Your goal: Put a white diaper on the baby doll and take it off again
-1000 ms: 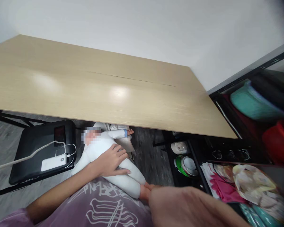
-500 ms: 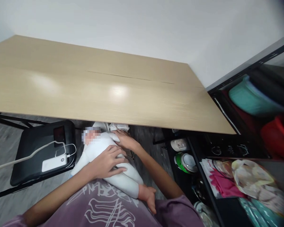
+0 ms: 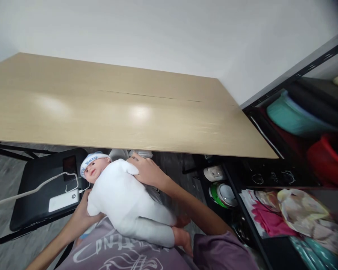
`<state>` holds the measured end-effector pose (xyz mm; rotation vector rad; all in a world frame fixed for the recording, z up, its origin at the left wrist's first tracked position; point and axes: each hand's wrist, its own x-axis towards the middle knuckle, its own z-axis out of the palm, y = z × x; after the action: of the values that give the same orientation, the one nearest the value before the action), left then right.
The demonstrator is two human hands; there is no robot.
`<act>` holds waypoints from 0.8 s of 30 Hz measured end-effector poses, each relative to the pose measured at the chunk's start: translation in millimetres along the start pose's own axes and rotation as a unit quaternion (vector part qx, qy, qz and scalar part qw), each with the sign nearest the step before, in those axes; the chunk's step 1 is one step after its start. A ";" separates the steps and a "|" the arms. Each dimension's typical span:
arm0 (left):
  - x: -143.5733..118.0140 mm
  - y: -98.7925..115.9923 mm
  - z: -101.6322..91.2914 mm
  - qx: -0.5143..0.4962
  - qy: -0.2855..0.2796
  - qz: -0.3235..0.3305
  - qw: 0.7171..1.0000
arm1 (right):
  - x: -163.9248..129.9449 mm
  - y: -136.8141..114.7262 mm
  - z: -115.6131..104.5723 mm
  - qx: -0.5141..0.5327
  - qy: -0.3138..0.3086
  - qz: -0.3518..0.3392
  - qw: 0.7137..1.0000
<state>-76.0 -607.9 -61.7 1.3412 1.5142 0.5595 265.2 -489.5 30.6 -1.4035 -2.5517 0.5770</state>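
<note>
A baby doll in a white suit lies face up across my lap, its head to the left and bare feet to the right. On its head is a white cap with blue lettering. My left hand grips the doll's near side by the arm, some fingers hidden under the body. Over at the far side, my right hand is wrapped round the doll by its other arm, just below the table edge; its fingertips are partly hidden.
A wooden table spans the view in front of me. To the left, a black stool bears a white power bank with a cable. A black shelf at right holds a pink cloth, a teal basin and a red one.
My left hand has gone from the doll's belly to its near side. The doll has come up a little and its head now shows fully. My right hand stays at the far side.
</note>
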 end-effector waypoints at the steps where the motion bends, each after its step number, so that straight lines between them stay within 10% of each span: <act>1: -6.2 7.9 -2.3 0.010 0.010 0.022 1.000 | -10.2 -2.9 -12.4 0.013 0.011 -0.007 1.000; 6: -4.6 63.1 -28.2 0.075 0.011 0.117 0.990 | -72.9 2.7 -59.6 0.052 0.104 0.038 0.992; 10: 49.7 127.0 -44.5 0.157 -0.021 0.190 0.969 | -89.9 30.3 -57.9 0.059 0.203 0.117 0.970; 16: 171.6 201.1 -50.3 0.296 -0.001 0.299 0.907 | -47.7 95.5 -37.8 0.037 0.311 0.160 0.936; 24: 273.5 215.4 -72.9 0.429 0.135 0.240 0.860 | 26.2 169.8 -28.6 0.007 0.348 0.165 0.923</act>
<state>-10.2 -276.0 48.1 2.4646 1.7385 0.3795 391.7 -378.6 -14.3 -1.6646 -1.7656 0.0910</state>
